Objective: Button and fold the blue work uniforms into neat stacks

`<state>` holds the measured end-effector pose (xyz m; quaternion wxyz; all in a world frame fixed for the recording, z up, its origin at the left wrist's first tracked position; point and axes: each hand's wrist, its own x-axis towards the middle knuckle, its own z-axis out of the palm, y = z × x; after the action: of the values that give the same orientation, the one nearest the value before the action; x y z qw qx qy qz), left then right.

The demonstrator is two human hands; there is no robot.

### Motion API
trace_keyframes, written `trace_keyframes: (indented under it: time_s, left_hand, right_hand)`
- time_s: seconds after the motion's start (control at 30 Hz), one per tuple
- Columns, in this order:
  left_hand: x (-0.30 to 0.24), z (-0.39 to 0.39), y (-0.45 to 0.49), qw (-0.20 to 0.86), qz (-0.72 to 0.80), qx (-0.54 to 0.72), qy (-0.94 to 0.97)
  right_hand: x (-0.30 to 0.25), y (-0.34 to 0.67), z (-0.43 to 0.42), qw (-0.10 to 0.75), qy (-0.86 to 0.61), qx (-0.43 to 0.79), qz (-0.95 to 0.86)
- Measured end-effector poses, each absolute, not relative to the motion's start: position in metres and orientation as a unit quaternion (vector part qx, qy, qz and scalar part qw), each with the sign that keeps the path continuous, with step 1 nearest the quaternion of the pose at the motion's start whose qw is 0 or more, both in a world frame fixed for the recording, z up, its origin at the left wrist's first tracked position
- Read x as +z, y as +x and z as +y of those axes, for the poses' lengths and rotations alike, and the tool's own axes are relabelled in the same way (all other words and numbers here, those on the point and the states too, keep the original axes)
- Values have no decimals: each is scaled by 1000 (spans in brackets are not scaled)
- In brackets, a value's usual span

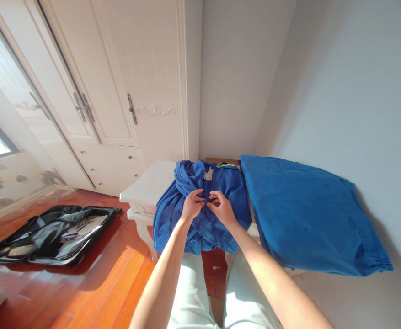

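Observation:
A blue work jacket (200,214) lies spread over a small white bedside table (148,187), with its collar toward the wall and its hem hanging off the near edge. My left hand (191,205) and my right hand (221,208) meet at the middle of the jacket's front. Both pinch the fabric with closed fingers, fingertips almost touching. Whatever small part they grip on the front is hidden by the fingers.
A second blue garment (310,214) lies flat to the right on a white surface by the wall. An open black suitcase (54,233) holding clothes sits on the red wooden floor at left. White wardrobe doors (118,91) stand behind the table.

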<state>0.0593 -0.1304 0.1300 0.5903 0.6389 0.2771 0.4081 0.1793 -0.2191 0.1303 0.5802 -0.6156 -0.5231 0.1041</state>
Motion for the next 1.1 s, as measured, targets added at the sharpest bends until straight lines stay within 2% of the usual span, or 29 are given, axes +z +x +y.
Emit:
trace_keyframes:
  time_s: [0.37, 1.1]
  left_hand:
    - [129, -131, 57, 610, 246, 413, 630]
    - [124, -132, 55, 585, 258, 435, 634]
  right_hand:
    - [135, 180, -220, 544, -622, 61, -560]
    - [137, 181, -220, 531, -628, 88, -561]
